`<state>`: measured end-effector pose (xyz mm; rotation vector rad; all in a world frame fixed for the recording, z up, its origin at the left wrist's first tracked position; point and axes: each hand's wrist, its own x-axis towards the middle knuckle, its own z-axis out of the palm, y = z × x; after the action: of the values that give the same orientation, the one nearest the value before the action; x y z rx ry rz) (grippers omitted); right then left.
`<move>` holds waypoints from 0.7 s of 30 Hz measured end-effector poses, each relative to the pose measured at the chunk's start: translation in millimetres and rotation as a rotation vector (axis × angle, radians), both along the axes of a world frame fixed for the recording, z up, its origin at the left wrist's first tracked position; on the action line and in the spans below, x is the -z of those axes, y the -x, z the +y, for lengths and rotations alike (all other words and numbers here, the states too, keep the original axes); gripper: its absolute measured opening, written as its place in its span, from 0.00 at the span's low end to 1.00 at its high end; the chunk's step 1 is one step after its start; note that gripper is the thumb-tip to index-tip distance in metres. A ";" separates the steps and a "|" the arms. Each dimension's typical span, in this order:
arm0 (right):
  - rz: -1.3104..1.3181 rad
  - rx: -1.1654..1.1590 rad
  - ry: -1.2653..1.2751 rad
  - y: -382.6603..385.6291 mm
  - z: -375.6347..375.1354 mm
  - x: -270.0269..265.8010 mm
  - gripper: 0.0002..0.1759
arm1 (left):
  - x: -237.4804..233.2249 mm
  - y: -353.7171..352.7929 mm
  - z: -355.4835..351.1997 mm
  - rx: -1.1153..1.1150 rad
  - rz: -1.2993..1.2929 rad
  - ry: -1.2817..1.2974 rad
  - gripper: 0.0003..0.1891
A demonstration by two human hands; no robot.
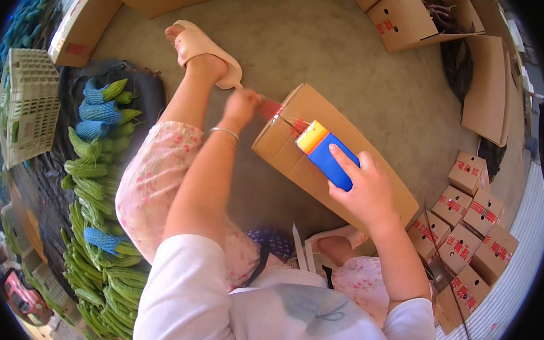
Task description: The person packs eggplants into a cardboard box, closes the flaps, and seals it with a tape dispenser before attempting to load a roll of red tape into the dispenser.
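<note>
An open carton [400, 25] holds dark purple vegetables [442, 17]; the long box [351, 140] hides its contents. Over it, the right hand [366, 186] grips a blue-and-yellow block [328, 156], index finger extended; the left hand [241, 107] blurs near its end, grip unclear

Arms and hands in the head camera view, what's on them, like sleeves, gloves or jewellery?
Both the left hand and right hand are gloveless. A thin, light metallic-looking bangle circles the left wrist; none shows on the right. Short white sleeves leave both forearms uncovered. The left hand is too blurred to tell about rings.
</note>
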<state>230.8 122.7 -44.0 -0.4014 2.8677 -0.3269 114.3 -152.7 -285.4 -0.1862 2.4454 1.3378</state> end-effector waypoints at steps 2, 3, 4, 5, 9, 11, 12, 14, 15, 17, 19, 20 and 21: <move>0.029 0.004 0.017 -0.1 -1.1 2.2 0.37 | 3.3 -15.0 20.6 0.198 -0.098 0.034 0.13; 0.060 0.000 0.043 -2.3 -1.0 2.5 0.37 | -8.2 -21.0 27.0 0.208 -0.036 0.337 0.16; 0.048 0.005 0.039 -5.1 0.0 2.3 0.37 | -20.5 -25.8 30.7 0.215 0.024 0.642 0.18; 0.069 -0.005 0.047 -5.0 0.4 2.9 0.37 | -45.2 -17.0 23.3 0.322 -0.003 0.675 0.26; 0.090 -0.004 0.129 -1.2 4.7 7.0 0.36 | -133.0 4.6 63.9 0.220 -0.167 0.277 0.30; 0.034 0.017 0.124 1.0 1.4 1.0 0.35 | -140.8 -8.2 84.5 0.172 -0.153 0.121 0.30; -0.023 0.010 0.114 0.3 3.9 -1.2 0.35 | -136.3 -15.8 88.1 0.130 -0.061 0.281 0.30; -0.010 0.015 0.176 -3.1 18.7 2.1 0.34 | -140.4 -20.0 96.4 0.086 0.023 0.492 0.28; 0.005 -0.006 0.242 -10.9 27.4 1.4 0.34 | -149.0 -19.5 97.7 0.064 -0.043 0.433 0.28; -0.043 0.014 0.206 -36.0 59.7 -7.4 0.34 | -164.2 -23.0 103.7 0.053 -0.071 0.458 0.27; -0.064 0.032 0.142 -77.7 121.2 -16.4 0.35 | -147.0 -18.9 100.6 0.071 0.004 0.570 0.27; -0.051 0.032 0.101 -103.0 159.4 -21.2 0.36 | -137.9 -20.9 98.5 0.078 0.064 0.680 0.27; -0.041 0.022 0.093 -128.3 195.7 -23.9 0.37 | -134.6 -21.3 97.1 0.072 0.095 0.690 0.27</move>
<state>359.1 318.4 -20.2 -0.3759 2.8264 -0.4682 135.6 -55.6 -150.9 -0.1992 2.8678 0.4344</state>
